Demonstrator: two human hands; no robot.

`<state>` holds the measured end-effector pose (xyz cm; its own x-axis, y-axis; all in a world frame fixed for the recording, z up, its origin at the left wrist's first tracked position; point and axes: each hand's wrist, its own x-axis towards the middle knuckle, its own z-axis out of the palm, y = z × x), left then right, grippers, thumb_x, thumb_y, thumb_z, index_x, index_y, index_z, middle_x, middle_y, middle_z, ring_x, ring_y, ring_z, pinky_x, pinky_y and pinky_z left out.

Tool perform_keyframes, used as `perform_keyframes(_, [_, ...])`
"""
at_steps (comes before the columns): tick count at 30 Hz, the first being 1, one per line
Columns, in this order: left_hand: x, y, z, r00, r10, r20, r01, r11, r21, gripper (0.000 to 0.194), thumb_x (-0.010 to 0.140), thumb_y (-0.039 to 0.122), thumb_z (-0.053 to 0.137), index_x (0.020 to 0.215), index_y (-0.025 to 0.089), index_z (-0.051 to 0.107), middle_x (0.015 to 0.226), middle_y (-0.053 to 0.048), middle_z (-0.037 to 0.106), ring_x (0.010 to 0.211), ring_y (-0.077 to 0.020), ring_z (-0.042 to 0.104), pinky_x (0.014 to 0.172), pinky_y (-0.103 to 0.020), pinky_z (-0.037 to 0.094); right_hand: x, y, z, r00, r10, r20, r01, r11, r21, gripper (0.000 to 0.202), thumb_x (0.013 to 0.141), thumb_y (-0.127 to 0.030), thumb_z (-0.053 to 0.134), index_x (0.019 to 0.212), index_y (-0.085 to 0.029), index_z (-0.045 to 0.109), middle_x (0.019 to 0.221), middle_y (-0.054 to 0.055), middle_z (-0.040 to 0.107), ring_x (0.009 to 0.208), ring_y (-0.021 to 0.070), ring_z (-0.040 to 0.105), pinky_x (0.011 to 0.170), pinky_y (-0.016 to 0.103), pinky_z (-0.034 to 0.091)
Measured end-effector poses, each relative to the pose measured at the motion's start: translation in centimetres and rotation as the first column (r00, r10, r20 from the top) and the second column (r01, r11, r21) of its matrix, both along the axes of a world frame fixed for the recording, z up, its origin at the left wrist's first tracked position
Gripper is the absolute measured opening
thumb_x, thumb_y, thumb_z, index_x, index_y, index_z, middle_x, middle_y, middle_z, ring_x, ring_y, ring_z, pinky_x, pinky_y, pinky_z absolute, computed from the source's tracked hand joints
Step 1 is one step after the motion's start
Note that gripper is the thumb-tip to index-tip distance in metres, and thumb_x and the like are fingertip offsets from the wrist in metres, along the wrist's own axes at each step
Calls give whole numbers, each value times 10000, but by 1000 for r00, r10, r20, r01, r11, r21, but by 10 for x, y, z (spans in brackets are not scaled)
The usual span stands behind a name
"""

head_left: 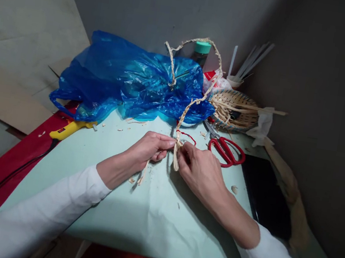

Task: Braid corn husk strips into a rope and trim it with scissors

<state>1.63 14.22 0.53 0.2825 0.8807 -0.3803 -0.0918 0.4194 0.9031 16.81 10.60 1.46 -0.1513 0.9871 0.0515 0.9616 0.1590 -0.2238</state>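
A pale braided straw cord (185,112) runs from between my hands up over the blue bag and loops back at its far end. My left hand (155,147) pinches the near end of the braid between thumb and fingertips, and loose strands hang below that palm. On the other side, my right hand (198,164) has its fingers closed on the strands at the same end, where a small straw loop (175,158) hangs down. A thin red string (190,137) lies around the braid just above my fingers. My right fingertips are partly hidden.
Red-handled scissors (227,151) lie right of my hands, near a black flat object (265,194). Behind are a blue plastic bag (124,78), a woven basket (249,119) with straw, and a green-lidded jar (202,48). A yellow-handled tool (69,129) with a cord lies left.
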Motion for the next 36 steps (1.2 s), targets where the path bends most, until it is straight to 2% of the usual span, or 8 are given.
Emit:
perform_keyframes(6, [3, -2, 1, 999, 23, -37, -24, 1000, -13, 123, 782, 133, 638, 803, 65, 738, 414, 33, 444, 349, -22, 323, 366, -153, 157, -3, 0, -3, 997, 46, -65, -47, 999, -7, 277, 913, -314, 401, 980, -201, 644, 668, 61, 664, 552, 176, 544, 537, 290, 183])
perform_keyframes(10, [5, -4, 0, 998, 32, -59, -32, 999, 1, 125, 813, 129, 612, 788, 70, 719, 426, 56, 372, 359, -14, 268, 377, -164, 95, -4, -3, -3, 996, 61, -64, -62, 998, -7, 303, 924, -324, 382, 1054, -218, 634, 640, 49, 649, 524, 179, 537, 522, 295, 161])
perform_keyframes(21, [8, -6, 0, 998, 39, -54, -38, 999, 24, 150, 802, 86, 602, 654, 85, 628, 430, 73, 322, 368, -16, 224, 394, -188, 86, -4, 0, -8, 996, 82, 29, -81, 996, -22, 242, 954, -301, 350, 1032, -148, 520, 739, 96, 691, 593, 219, 596, 523, 298, 178])
perform_keyframes(24, [7, -5, 2, 998, 51, -32, -49, 997, 51, 126, 766, 83, 639, 640, 77, 629, 442, 71, 332, 380, -14, 227, 393, -191, 92, 1, 2, -4, 987, 153, -51, -156, 987, -47, 195, 913, -260, 433, 1041, -150, 531, 754, 85, 692, 603, 202, 595, 534, 282, 228])
perform_keyframes(27, [4, -4, 4, 998, 55, -16, -54, 997, 56, 84, 731, 92, 673, 655, 68, 648, 458, 69, 345, 386, -8, 220, 393, -193, 87, 14, 4, 11, 937, 255, -238, -283, 955, -90, 147, 867, -262, 510, 953, -183, 600, 772, 50, 696, 633, 176, 600, 562, 261, 304])
perform_keyframes(31, [1, -2, 4, 998, 64, 3, -64, 997, 51, 54, 713, 107, 693, 685, 67, 669, 460, 82, 313, 379, -4, 194, 392, -200, 67, 31, 8, 25, 890, 172, -423, -176, 984, 29, 202, 893, -325, 500, 912, -196, 654, 819, 40, 709, 727, 182, 621, 655, 270, 377])
perform_keyframes(33, [1, -1, 3, 998, 61, 20, -62, 997, 47, 72, 699, 118, 711, 669, 72, 664, 469, 79, 316, 380, -3, 195, 389, -200, 62, 33, 12, 22, 876, 169, -452, -179, 984, 20, 244, 897, -367, 499, 933, -183, 656, 831, 49, 702, 737, 187, 610, 655, 275, 380])
perform_keyframes(36, [-1, 1, 2, 998, 48, 43, -51, 997, 59, 104, 692, 137, 729, 653, 75, 656, 482, 75, 322, 381, 0, 201, 386, -195, 60, 27, 17, 7, 793, 213, -571, -329, 938, -107, 308, 899, -419, 479, 834, -164, 638, 739, 30, 641, 660, 154, 541, 588, 254, 358])
